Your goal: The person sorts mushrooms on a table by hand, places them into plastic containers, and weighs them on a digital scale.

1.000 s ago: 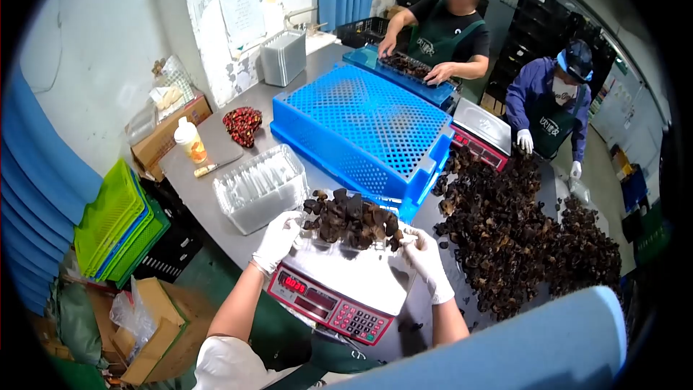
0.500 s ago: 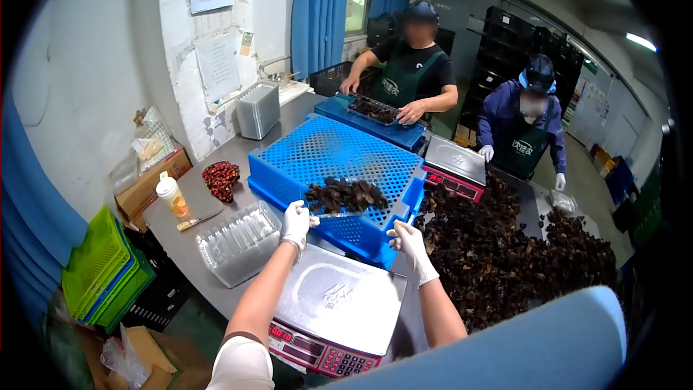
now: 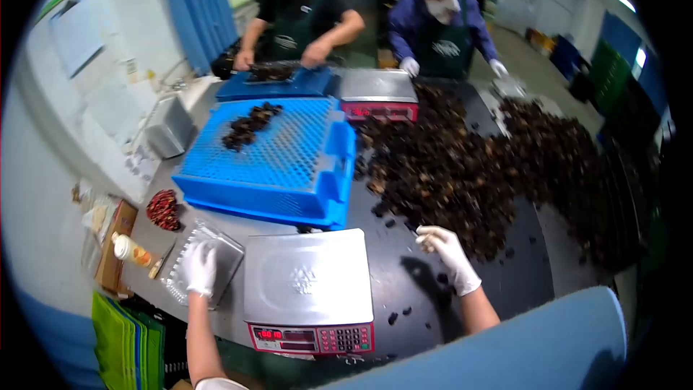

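Observation:
My left hand [image 3: 199, 267], in a white glove, is over the stack of clear plastic trays [image 3: 229, 254], its fingers blurred against the plastic. My right hand [image 3: 442, 247], also gloved, hovers at the near edge of the dark dried fungus pile [image 3: 447, 173], fingers bent together; anything between them is too small to tell. Between my hands stands a scale [image 3: 307, 278] with a bare metal plate and a lit red display. A portion of fungus [image 3: 249, 127] lies on top of the upturned blue crate [image 3: 253, 166], its tray hard to make out.
A red bundle [image 3: 163, 209], a cup [image 3: 131, 251] and a knife lie at the left. Beyond the crate are a second scale [image 3: 379, 90] and a blue lid [image 3: 274, 85]. Two co-workers stand across the table, one holding a tray. Green baskets [image 3: 115, 339] stand lower left.
Both hands have let go of the filled tray, which now rests on the blue crate. My left hand moved to the clear trays, my right toward the fungus pile. The view turned right.

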